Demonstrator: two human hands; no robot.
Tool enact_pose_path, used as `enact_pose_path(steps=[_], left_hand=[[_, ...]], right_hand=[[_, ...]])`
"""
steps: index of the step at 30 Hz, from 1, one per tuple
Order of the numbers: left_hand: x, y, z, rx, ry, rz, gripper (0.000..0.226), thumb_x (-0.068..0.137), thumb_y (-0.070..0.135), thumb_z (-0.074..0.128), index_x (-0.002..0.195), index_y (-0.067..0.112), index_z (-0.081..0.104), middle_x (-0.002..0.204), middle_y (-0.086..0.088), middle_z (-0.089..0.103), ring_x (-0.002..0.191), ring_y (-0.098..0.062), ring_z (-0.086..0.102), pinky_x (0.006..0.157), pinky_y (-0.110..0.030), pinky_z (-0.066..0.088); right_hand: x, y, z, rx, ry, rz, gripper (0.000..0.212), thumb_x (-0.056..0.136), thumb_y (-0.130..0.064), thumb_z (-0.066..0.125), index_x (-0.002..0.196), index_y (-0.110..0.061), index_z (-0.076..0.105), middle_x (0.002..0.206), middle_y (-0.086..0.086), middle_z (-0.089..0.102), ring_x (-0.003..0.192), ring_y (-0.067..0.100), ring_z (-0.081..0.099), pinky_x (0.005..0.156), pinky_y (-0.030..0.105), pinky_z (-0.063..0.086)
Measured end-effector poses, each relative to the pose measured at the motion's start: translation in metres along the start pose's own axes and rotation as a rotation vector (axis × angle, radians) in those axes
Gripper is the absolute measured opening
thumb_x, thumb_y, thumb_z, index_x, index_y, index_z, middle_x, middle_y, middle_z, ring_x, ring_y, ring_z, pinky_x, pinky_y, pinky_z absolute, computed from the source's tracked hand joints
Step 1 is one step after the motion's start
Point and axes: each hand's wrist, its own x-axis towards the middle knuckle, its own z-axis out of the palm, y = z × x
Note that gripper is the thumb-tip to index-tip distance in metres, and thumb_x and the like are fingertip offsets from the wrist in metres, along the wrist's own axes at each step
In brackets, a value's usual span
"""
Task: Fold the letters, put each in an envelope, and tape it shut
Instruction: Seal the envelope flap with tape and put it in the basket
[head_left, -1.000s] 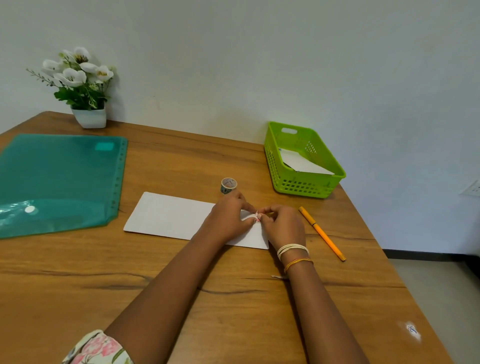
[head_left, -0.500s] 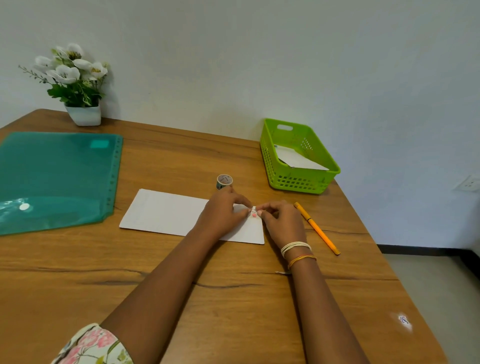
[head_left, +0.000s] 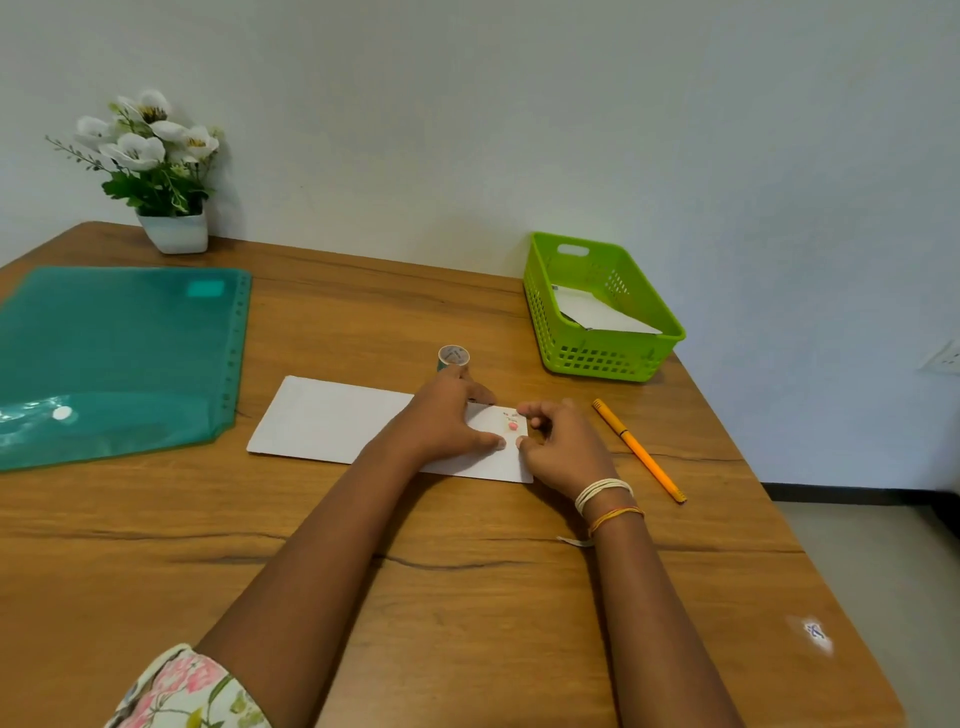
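Note:
A long white envelope (head_left: 332, 421) lies flat on the wooden table (head_left: 467, 597). A short strip of patterned tape (head_left: 511, 424) with a pink mark lies on its right end. My left hand (head_left: 447, 415) presses on the envelope just left of the strip, thumb and fingers spread. My right hand (head_left: 566, 447) sits at the envelope's right edge with loosely curled fingers. Its thumb and forefinger tips touch the edge beside the strip. A small tape roll (head_left: 453, 356) stands just behind my left hand.
A lime-green basket (head_left: 670, 325) at the back right holds white paper (head_left: 592, 312). An orange pen (head_left: 641, 452) lies right of my right hand. A teal plastic folder (head_left: 114, 353) covers the left side, and a white flower pot (head_left: 174, 231) stands behind it.
The tape strip was held between both hands' fingertips; now it lies on the envelope. My left hand has spread flat and my right hand has drawn slightly right.

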Motion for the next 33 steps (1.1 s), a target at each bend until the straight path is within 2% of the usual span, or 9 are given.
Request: enact_pose_path(steps=[3, 8, 13, 16, 21, 25, 28, 30, 33], left_hand=[[-0.004, -0.006, -0.010, 0.233, -0.003, -0.129, 0.072, 0.063, 0.065, 0.075, 0.125, 0.034, 0.056, 0.138, 0.001, 0.043, 0.129, -0.023, 0.036, 0.102, -0.043, 0.028], [-0.012, -0.003, -0.022, 0.286, -0.034, -0.255, 0.072, 0.057, 0.070, 0.074, 0.113, 0.031, 0.053, 0.127, -0.001, 0.052, 0.123, -0.026, 0.040, 0.098, -0.042, 0.031], [-0.026, 0.007, -0.018, 0.306, -0.030, -0.329, 0.068, 0.060, 0.071, 0.073, 0.101, 0.020, 0.055, 0.098, 0.000, 0.061, 0.093, -0.019, 0.055, 0.074, -0.033, 0.043], [-0.036, 0.012, -0.019, 0.234, -0.010, -0.343, 0.053, 0.065, 0.065, 0.074, 0.076, 0.017, 0.054, 0.071, 0.001, 0.056, 0.069, -0.015, 0.053, 0.054, -0.027, 0.033], [-0.050, 0.015, -0.027, -0.057, 0.028, -0.441, 0.035, 0.078, 0.043, 0.073, 0.075, 0.014, 0.056, 0.074, -0.002, 0.056, 0.069, -0.016, 0.052, 0.053, -0.026, 0.030], [-0.062, 0.016, -0.026, -0.442, 0.136, -0.534, 0.041, 0.076, 0.027, 0.078, 0.060, 0.018, 0.042, 0.068, -0.003, 0.050, 0.067, -0.021, 0.048, 0.061, -0.028, 0.033], [-0.070, 0.021, -0.030, -0.686, 0.235, -0.635, 0.030, 0.074, 0.023, 0.082, 0.078, 0.007, 0.057, 0.087, -0.008, 0.061, 0.084, -0.025, 0.060, 0.065, -0.031, 0.045], [-0.072, 0.023, -0.032, -0.805, 0.264, -0.706, 0.038, 0.074, 0.020, 0.082, 0.095, 0.000, 0.059, 0.100, -0.010, 0.064, 0.092, -0.026, 0.062, 0.070, -0.034, 0.050], [-0.076, 0.027, -0.038, -0.938, 0.312, -0.760, 0.036, 0.075, 0.012, 0.080, 0.098, 0.000, 0.055, 0.102, -0.010, 0.063, 0.090, -0.026, 0.062, 0.071, -0.036, 0.053]], right_hand=[[-0.001, -0.001, 0.003, -0.063, 0.031, -0.020, 0.039, 0.085, -0.021, 0.062, 0.123, -0.031, 0.059, 0.105, -0.003, 0.050, 0.095, 0.015, 0.056, 0.081, 0.031, 0.052], [-0.004, -0.002, 0.009, -0.075, 0.137, -0.043, 0.035, 0.087, -0.027, 0.060, 0.121, -0.037, 0.059, 0.104, -0.005, 0.054, 0.093, 0.014, 0.057, 0.076, 0.033, 0.053], [-0.009, -0.005, 0.008, 0.101, 0.246, 0.011, 0.027, 0.080, -0.031, 0.070, 0.108, -0.032, 0.068, 0.094, -0.010, 0.059, 0.083, 0.006, 0.055, 0.072, 0.024, 0.047], [-0.015, -0.009, 0.005, 0.169, 0.263, 0.029, 0.025, 0.080, -0.029, 0.071, 0.104, -0.027, 0.071, 0.093, -0.007, 0.064, 0.081, 0.006, 0.055, 0.071, 0.022, 0.044], [-0.033, -0.017, 0.001, 0.249, 0.218, 0.104, 0.034, 0.079, -0.023, 0.069, 0.112, -0.022, 0.067, 0.106, -0.003, 0.067, 0.091, 0.012, 0.060, 0.082, 0.026, 0.048], [-0.047, -0.024, -0.008, 0.456, 0.207, 0.275, 0.050, 0.086, -0.024, 0.065, 0.133, -0.012, 0.052, 0.130, 0.009, 0.058, 0.116, 0.024, 0.056, 0.095, 0.031, 0.042], [-0.055, -0.035, -0.015, 0.483, 0.189, 0.346, 0.053, 0.088, -0.029, 0.062, 0.133, -0.007, 0.048, 0.133, 0.013, 0.055, 0.119, 0.030, 0.055, 0.102, 0.038, 0.043], [-0.060, -0.045, -0.018, 0.567, 0.095, 0.389, 0.040, 0.087, -0.029, 0.064, 0.119, -0.006, 0.055, 0.113, 0.014, 0.064, 0.095, 0.028, 0.066, 0.089, 0.044, 0.054], [-0.073, -0.060, -0.030, 0.768, -0.135, 0.460, 0.020, 0.086, -0.006, 0.061, 0.102, 0.005, 0.062, 0.088, 0.017, 0.068, 0.071, 0.026, 0.067, 0.060, 0.035, 0.058]])
